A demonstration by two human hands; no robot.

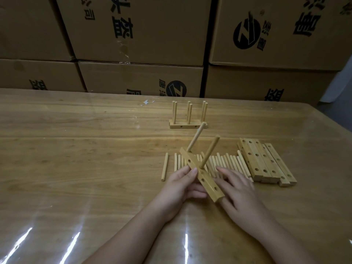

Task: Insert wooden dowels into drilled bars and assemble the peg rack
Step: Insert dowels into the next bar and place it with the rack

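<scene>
My left hand (182, 184) grips a drilled wooden bar (204, 182) and holds it tilted above the table. Two dowels stand in the bar, one (196, 137) near its far end and one (210, 152) nearer the middle. Further holes along the bar show open. My right hand (237, 189) lies flat with straight fingers on the row of loose dowels (224, 161) just right of the bar; I cannot tell if it pinches one. A finished peg rack (187, 119) with several upright dowels stands further back.
A stack of drilled bars (266, 161) lies to the right of the loose dowels. One dowel (164, 166) lies apart on the left. The wooden table (76, 149) has a glossy cover. Cardboard boxes (141, 35) wall off the far edge.
</scene>
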